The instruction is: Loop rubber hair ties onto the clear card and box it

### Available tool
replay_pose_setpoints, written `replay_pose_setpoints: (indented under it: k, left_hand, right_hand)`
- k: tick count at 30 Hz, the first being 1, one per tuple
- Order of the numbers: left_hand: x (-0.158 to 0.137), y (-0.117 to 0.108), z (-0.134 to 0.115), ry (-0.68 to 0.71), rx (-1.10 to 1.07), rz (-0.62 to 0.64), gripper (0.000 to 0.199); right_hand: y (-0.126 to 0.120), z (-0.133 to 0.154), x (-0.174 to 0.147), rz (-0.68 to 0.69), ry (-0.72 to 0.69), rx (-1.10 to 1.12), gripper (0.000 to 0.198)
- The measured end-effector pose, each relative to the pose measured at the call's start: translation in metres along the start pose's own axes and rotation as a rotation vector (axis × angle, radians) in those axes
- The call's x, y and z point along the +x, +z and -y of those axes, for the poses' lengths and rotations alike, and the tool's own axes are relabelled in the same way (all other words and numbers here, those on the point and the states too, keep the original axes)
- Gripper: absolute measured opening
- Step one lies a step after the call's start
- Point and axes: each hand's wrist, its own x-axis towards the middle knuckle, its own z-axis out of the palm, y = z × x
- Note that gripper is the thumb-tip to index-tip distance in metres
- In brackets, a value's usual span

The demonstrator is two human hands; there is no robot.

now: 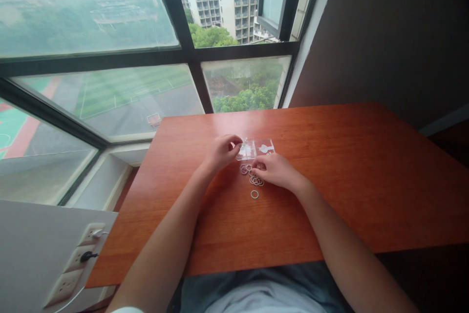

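Note:
A small clear plastic box (249, 152) lies on the table with its transparent lid (266, 146) folded out to the right; a white shape shows on the lid. My left hand (223, 151) is at the box's left side, thumb and fingers closed together over its edge. What they pinch, if anything, is too small to make out. In front of the box lie several thin pale rings (256, 181), some overlapping. One single ring (254, 194) lies apart, nearer to me. My right hand (274, 169) reaches in from the right, its fingertips closed on a pale ring (251, 173) at the pile.
The reddish-brown wooden table (348, 171) stretches far to the right. Dark-framed windows (242, 52) stand beyond its far edge. Wall sockets (76, 258) with plugs and a white cable are at the lower left, beside the table's left edge.

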Motion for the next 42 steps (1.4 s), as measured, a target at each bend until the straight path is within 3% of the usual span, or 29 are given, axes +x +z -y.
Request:
replay_pose_setpoints:
  k: [10, 18, 24, 32, 42]
  left_hand:
    - [0.000, 0.001, 0.001, 0.009, 0.007, -0.003, 0.014]
    - [-0.001, 0.001, 0.002, 0.018, -0.006, 0.001, 0.013]
    - [0.000, 0.002, -0.007, 0.043, -0.102, 0.034, 0.014]
    - [-0.003, 0.001, -0.033, 0.047, -0.306, 0.160, 0.016]
    - [-0.003, 0.006, -0.032, 0.068, -0.249, 0.143, 0.009]
  right_hand:
    - [0.005, 0.001, 0.000, -0.009, 0.012, -0.046, 0.007]
    - [-0.005, 0.005, 0.003, -0.268, -0.011, 0.177, 0.007]
    - [-0.006, 0.005, 0.003, -0.352, 0.021, 0.176, 0.006]
    - [-0.007, 0.003, 0.004, -0.391, 0.050, 0.162, 0.007]
    - [-0.007, 0.003, 0.004, -0.383, 0.050, 0.143, 0.007]
